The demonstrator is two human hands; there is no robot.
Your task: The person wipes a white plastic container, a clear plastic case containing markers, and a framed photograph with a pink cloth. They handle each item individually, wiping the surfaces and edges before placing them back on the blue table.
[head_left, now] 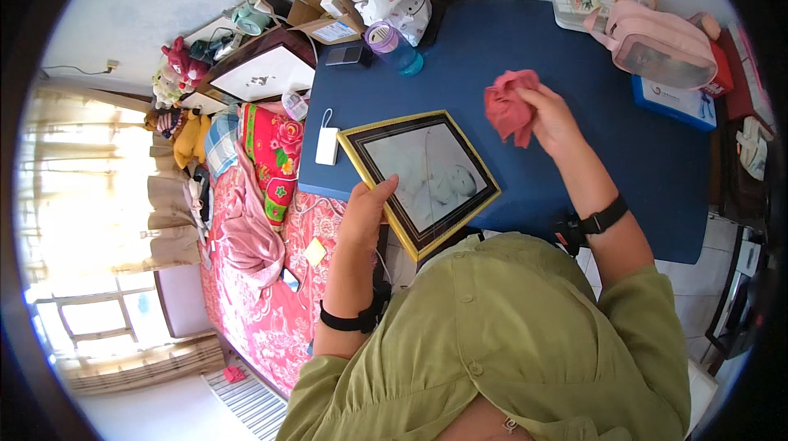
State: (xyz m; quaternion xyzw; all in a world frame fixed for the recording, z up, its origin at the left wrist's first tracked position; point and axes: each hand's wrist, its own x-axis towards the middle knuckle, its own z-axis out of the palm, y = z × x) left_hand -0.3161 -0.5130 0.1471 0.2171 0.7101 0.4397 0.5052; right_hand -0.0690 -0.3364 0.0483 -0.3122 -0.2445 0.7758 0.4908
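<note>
While your left hand [361,215] pinches the gold-edged picture frame [420,182] over the near left of the blue table [476,39], your right hand [550,117] pinches a bunched red cloth [510,109], well clear; wiping seems the step, calling next for cloth against frame.

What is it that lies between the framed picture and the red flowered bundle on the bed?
A white device lies on the blue table between the framed picture and the red bundle; the head view shows this.
</note>
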